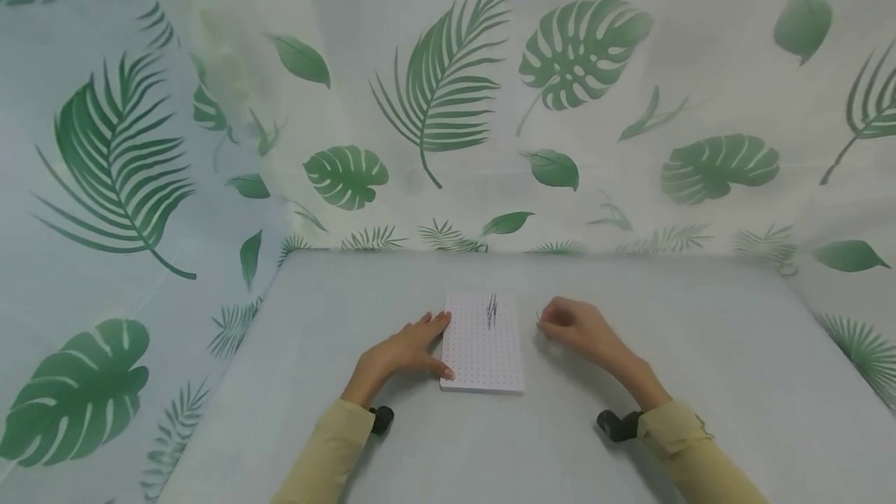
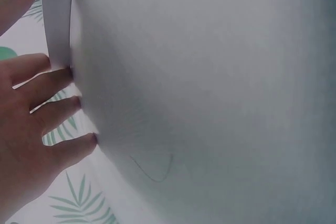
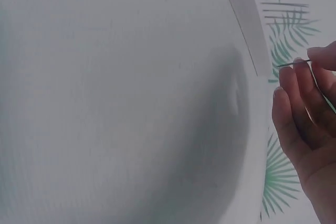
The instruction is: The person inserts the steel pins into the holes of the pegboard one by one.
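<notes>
A white rectangular board (image 1: 483, 364) dotted with a grid of small marks lies in front of me. Several thin dark pins (image 1: 492, 311) stand up from its upper right part; in the right wrist view these pins (image 3: 286, 11) rise past the board's edge. My left hand (image 1: 408, 348) touches the board's left side, thumb at the lower corner and fingers spread higher up. To the right of the board and apart from it, my right hand (image 1: 577, 329) pinches one thin pin (image 3: 293, 64) between thumb and forefinger. The pin's tip sticks out beyond the fingertips.
A pale grey tabletop (image 1: 630, 442) surrounds the board. White curtains printed with green leaves (image 1: 588, 208) hang behind the table and along its sides. A dark curved line (image 2: 157, 179) shows on the surface in the left wrist view. Black wrist devices (image 1: 619, 426) sit by both yellow cuffs.
</notes>
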Motion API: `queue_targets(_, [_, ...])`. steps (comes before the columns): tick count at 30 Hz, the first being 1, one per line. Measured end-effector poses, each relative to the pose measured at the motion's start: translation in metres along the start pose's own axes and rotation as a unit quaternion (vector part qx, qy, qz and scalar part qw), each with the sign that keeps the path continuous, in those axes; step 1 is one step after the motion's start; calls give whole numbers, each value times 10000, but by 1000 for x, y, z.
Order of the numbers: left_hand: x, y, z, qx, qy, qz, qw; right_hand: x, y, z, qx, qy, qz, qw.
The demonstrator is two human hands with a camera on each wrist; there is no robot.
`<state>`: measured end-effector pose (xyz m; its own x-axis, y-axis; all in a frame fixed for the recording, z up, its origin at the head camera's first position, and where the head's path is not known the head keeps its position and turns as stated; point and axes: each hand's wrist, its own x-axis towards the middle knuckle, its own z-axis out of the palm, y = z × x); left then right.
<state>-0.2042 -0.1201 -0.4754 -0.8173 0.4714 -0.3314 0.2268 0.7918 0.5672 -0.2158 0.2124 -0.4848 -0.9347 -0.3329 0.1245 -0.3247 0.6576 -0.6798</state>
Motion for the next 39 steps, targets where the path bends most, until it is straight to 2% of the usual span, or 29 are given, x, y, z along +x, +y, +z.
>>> queue_targets(4, [1, 0, -2, 3, 21, 26, 10000, 5, -4, 3, 281, -45, 78, 9996])
queue_targets(11, [0, -1, -4, -15, 16, 58, 10000, 10, -16, 17, 633, 101, -81, 9979])
queue_targets(18, [-3, 0, -4, 65, -53, -9, 10000, 15, -21, 31, 975, 56, -130, 9951])
queue_targets(26, [1, 3, -7, 302, -113, 58, 9995, 23, -25, 39, 1457, 385, -76, 9885])
queue_targets(30, [2, 1, -8, 311, -128, -8, 9994, 25, -28, 45, 1496, 304, -30, 9883])
queue_targets(34, [2, 0, -8, 283, -125, 6, 9995, 25, -27, 50, 1322, 303, -7, 9908])
queue_targets(39, [3, -1, -7, 253, -116, -14, 9996, 28, -28, 49, 1124, 341, -192, 9929])
